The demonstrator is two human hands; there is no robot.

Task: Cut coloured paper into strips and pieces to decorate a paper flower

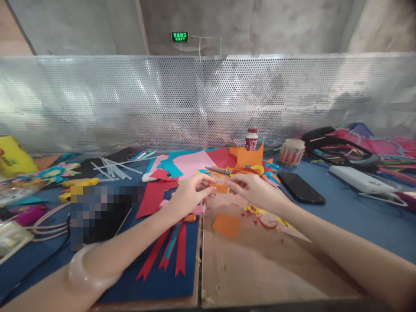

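Note:
Between my two hands, over the wooden board, is a small orange piece. My left hand pinches its left end with thumb and fingers. At its right end my right hand holds it with bent fingers. An orange square lies flat on the wooden board just below. Scissors rest behind my hands, among orange pieces. Red and blue ribbon strips with notched ends lie on the blue mat at the left. Yellow and red scraps are scattered below my right wrist.
Pink, red and teal sheets lie behind my hands. A small bottle and a jar stand at the back. A black phone and a white device lie right; glue sticks and a yellow tool left.

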